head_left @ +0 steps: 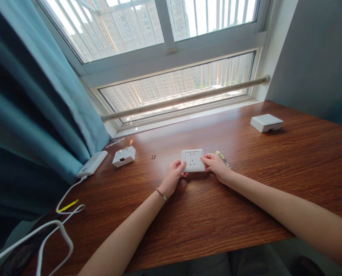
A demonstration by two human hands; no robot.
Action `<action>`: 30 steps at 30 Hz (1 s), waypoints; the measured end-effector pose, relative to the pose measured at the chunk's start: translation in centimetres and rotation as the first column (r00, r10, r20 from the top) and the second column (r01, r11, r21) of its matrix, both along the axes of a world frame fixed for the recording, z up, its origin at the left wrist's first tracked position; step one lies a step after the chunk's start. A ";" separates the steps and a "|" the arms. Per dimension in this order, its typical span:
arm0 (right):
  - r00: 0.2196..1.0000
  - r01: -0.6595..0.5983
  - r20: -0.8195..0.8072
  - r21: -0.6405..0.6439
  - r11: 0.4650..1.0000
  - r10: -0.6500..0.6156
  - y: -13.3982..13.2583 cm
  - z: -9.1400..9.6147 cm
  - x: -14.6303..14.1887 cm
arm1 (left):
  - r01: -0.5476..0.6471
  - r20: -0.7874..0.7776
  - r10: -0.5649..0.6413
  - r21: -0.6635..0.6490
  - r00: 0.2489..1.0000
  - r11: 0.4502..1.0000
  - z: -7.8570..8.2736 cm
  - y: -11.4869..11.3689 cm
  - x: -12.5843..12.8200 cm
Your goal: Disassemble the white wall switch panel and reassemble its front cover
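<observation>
A white wall socket with several slots in its face is held between both hands, its front turned up toward me. My left hand grips the left edge, thumb on the front and fingers underneath. On the opposite edge, my right hand pinches the socket with its thumb and fingers. Just behind the right hand lies a screwdriver with a yellow and dark handle, partly covered by that hand. Two small screws rest on the wood left of the socket. Further left sits a white mounting box with a square cutout.
A second white box stands at the back right of the brown table. On the left, a white device with a white cable lies by the blue curtain. A metal rail crosses the window.
</observation>
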State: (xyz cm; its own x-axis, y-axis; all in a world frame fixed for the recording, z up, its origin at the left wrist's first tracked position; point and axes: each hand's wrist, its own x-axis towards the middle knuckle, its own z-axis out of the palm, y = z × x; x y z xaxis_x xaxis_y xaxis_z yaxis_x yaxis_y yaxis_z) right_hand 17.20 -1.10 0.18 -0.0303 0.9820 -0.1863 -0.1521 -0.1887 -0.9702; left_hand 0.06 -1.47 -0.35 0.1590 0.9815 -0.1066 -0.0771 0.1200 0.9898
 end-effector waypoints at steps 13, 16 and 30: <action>1.000 0.026 -0.008 -0.011 1.000 -0.026 0.0 -0.1 0.1 | 0.053 0.015 -0.053 -0.008 0.999 0.999 0.5 -0.3 0.0; 1.000 0.024 -0.017 -0.010 1.000 -0.024 0.0 -0.1 0.1 | 0.060 0.021 -0.060 -0.010 0.998 0.998 0.6 -0.4 -0.1; 0.999 0.017 -0.031 -0.034 0.999 -0.018 -0.2 0.4 0.2 | 0.045 0.006 -0.045 -0.007 0.999 0.999 0.4 -0.2 -0.1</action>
